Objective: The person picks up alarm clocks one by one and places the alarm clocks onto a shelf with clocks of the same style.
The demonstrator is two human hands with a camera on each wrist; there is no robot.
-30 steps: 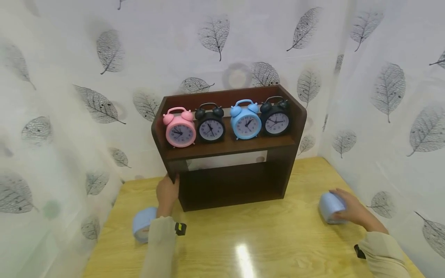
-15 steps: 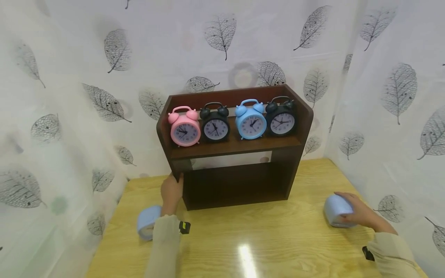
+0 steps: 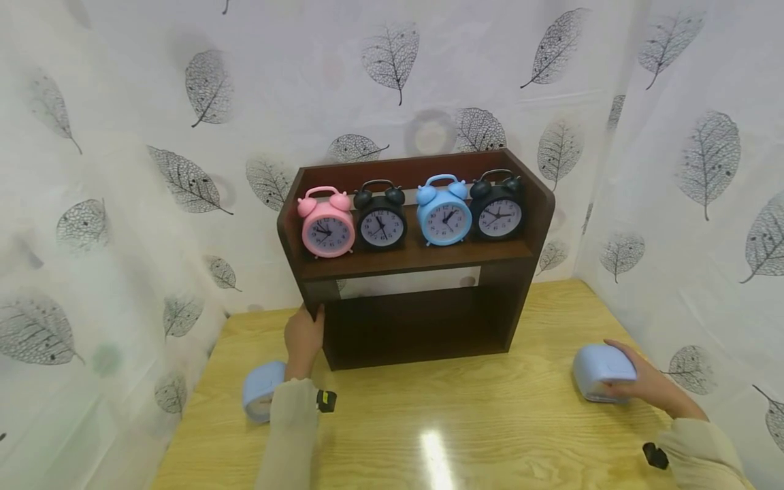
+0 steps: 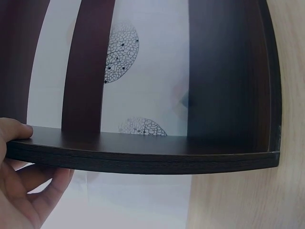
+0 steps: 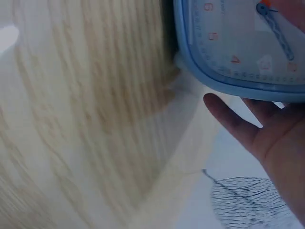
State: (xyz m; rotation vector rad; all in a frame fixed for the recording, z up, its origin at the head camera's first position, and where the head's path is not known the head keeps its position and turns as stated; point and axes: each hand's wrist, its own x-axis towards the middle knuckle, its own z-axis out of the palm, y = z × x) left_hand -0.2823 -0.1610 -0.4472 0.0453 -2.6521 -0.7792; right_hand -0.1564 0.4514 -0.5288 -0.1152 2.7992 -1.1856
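A dark brown two-tier shelf (image 3: pixel 416 265) stands on the table. My left hand (image 3: pixel 303 344) grips its left side panel, and in the left wrist view the thumb (image 4: pixel 21 130) lies on the inner face with the other fingers outside. At the right, my right hand (image 3: pixel 646 384) holds a light blue rounded alarm clock (image 3: pixel 603 371), thumb at its face and fingers around its far side. The right wrist view shows that clock's numbered face (image 5: pixel 238 47). Another light blue clock (image 3: pixel 262 391) sits beside my left forearm, partly covered by it.
On the upper tier stand a pink twin-bell clock (image 3: pixel 327 231), a black one (image 3: pixel 381 221), a blue one (image 3: pixel 444 218) and another black one (image 3: pixel 499 211). Leaf-patterned sheeting (image 3: pixel 275 68) encloses the wooden table (image 3: pixel 490 415) at the back and both sides.
The view has shifted slightly, moving everything right in frame. My right hand has slid toward the clock's right side, and the clock has turned a little. My left hand stays on the shelf panel.
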